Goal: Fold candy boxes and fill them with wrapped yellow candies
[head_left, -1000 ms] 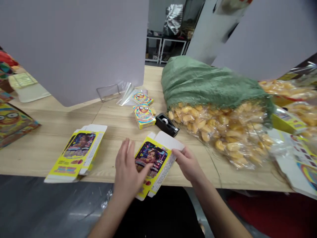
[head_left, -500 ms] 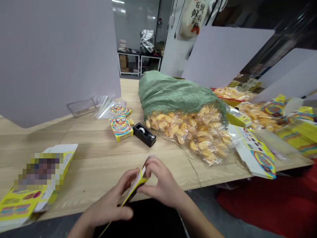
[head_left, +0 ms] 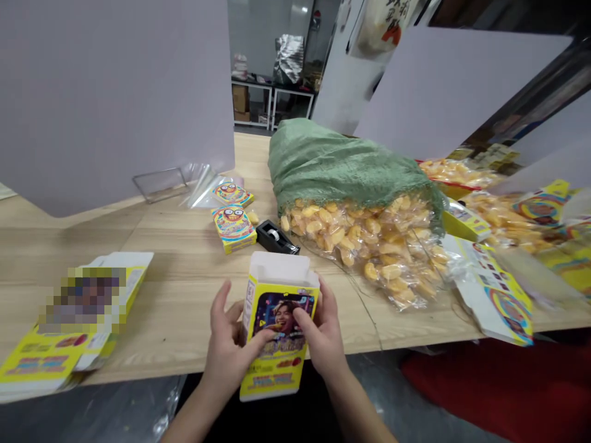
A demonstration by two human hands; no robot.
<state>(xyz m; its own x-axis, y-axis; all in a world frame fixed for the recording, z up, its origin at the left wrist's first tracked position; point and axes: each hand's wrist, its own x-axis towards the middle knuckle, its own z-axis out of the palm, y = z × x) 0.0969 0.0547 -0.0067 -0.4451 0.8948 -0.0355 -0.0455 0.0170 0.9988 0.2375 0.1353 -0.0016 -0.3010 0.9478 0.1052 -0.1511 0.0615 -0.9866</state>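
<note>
Both hands, left (head_left: 229,344) and right (head_left: 323,332), pinch a carton (head_left: 277,363) between their fingers at six o'clock, its top flap (head_left: 280,266) pointing toward twelve.

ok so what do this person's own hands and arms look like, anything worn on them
The left hand and right hand are bare, with no gloves. The forearms show no sleeves, and no ring, watch or bracelet is visible.

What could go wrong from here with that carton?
The left hand and right hand both hold the open-topped yellow carton; squeezing too hard might crease its thin walls. It sits past the table edge, so a slip could drop it to the floor. The raised white top flap might bend against the black tape dispenser.
</note>
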